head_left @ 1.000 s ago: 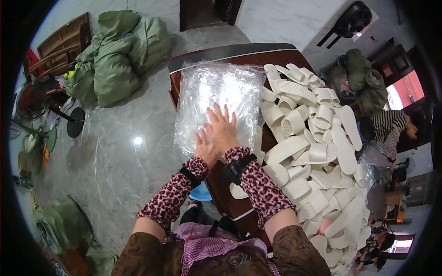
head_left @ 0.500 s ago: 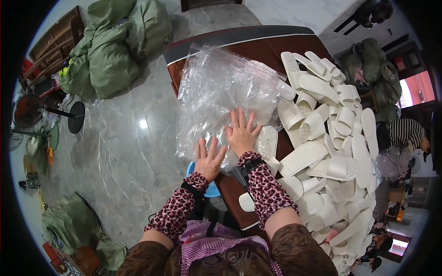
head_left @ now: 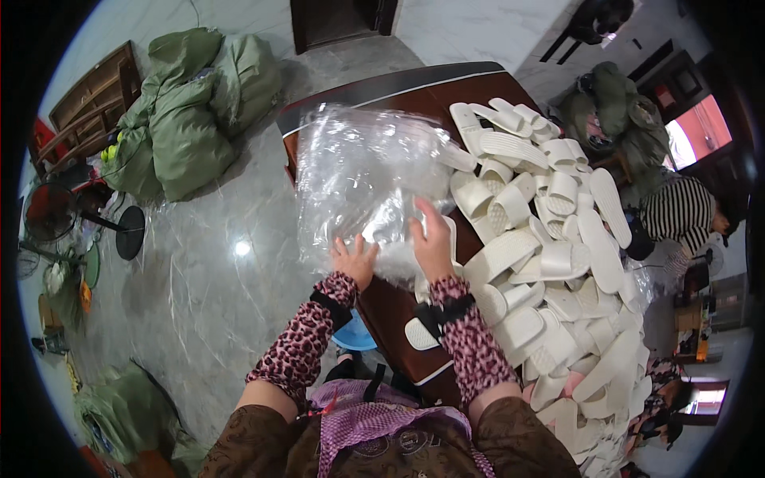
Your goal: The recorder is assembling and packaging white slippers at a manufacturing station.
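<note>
A stack of clear plastic bags (head_left: 358, 167) lies on the left part of the brown table (head_left: 398, 323). My left hand (head_left: 355, 261) rests on the bags' near edge with its fingers spread. Just right of it, my right hand (head_left: 432, 243) is held over the bags' near right corner, fingers apart and nothing visible between them. A large heap of white slippers (head_left: 550, 263) covers the table's right side, close to my right hand. One slipper (head_left: 421, 334) lies apart by my right wrist, partly hidden by the sleeve.
Below the table's left edge stands a blue basin (head_left: 355, 334). Bulging green sacks (head_left: 187, 119) sit on the grey floor (head_left: 215, 295) at the far left, another sack (head_left: 127, 410) at the near left. A standing fan (head_left: 52, 211) is at left. A person in stripes (head_left: 677, 209) is at right.
My right hand has lifted off the bags and turned on its side. My left hand has stayed on their near edge. The whole view has shifted slightly.
</note>
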Demonstrator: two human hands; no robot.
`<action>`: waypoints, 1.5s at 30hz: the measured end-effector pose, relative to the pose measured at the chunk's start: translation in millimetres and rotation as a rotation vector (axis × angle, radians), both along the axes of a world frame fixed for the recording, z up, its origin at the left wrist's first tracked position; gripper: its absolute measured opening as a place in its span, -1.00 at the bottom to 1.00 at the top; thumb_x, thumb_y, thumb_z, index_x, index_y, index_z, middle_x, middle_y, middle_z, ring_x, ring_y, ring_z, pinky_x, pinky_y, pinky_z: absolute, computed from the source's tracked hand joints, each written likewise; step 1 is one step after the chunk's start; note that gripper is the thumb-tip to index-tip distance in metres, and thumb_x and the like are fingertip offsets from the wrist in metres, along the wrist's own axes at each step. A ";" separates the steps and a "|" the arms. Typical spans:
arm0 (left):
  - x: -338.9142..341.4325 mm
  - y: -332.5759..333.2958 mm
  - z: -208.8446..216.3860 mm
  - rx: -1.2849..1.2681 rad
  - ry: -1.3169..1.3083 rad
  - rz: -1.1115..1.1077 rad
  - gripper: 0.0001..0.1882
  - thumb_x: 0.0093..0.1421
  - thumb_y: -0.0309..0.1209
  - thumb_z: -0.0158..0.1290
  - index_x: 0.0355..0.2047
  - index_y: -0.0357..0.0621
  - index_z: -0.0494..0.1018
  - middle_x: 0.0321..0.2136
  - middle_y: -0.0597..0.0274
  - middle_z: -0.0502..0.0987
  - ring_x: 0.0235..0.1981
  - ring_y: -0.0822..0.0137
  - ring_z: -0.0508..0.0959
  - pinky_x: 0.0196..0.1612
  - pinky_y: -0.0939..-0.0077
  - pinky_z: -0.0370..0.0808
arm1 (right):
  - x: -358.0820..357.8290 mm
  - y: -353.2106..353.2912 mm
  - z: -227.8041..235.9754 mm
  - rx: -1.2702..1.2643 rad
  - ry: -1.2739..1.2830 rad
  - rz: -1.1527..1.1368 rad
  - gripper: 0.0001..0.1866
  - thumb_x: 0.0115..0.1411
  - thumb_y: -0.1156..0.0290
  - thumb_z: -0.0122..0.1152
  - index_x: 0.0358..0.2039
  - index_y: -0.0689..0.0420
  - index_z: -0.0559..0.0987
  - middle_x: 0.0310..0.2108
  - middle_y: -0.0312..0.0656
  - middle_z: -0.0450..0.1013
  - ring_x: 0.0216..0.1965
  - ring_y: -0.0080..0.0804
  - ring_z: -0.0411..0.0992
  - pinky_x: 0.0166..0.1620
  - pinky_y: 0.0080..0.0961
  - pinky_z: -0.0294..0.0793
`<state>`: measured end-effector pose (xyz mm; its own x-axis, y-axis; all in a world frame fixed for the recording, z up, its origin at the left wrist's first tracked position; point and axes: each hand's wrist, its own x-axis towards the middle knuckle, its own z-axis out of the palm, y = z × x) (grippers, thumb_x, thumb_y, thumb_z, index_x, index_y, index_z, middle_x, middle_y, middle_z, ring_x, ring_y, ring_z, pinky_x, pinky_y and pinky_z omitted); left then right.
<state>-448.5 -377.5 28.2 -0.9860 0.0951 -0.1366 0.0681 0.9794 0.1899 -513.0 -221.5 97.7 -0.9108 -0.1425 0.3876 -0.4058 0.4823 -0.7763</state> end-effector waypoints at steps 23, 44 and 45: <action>64.8 54.3 107.4 0.528 -0.157 -0.433 -0.36 0.19 -0.02 -0.15 0.18 -0.09 0.05 0.07 -0.20 0.22 -0.06 -0.22 0.37 -0.01 0.12 0.34 | 140.3 61.1 -2.5 -0.916 -0.931 -0.509 -0.70 0.05 0.30 0.09 -0.23 0.20 0.48 -0.35 -0.24 0.43 -0.35 -0.43 0.39 -0.35 -0.49 0.37; 33.5 -1.8 -12.0 0.020 -0.014 -0.124 -0.34 0.18 0.11 -0.28 0.25 0.23 -0.07 0.30 0.24 -0.27 0.30 0.03 -0.31 0.24 -0.10 -0.38 | 171.1 123.4 1.0 -0.717 -0.851 -0.604 -0.70 0.01 0.44 0.13 -0.24 0.33 0.46 -0.36 -0.20 0.43 -0.38 -0.44 0.40 -0.34 -0.53 0.38; 29.8 -14.3 -12.4 0.044 -0.088 -0.017 -0.34 0.18 0.13 -0.30 0.25 0.27 -0.07 0.30 0.26 -0.27 0.30 0.03 -0.30 0.23 -0.11 -0.38 | 169.1 127.3 3.5 -0.720 -0.848 -0.610 -0.70 0.01 0.44 0.13 -0.24 0.33 0.46 -0.36 -0.20 0.43 -0.38 -0.44 0.40 -0.34 -0.53 0.38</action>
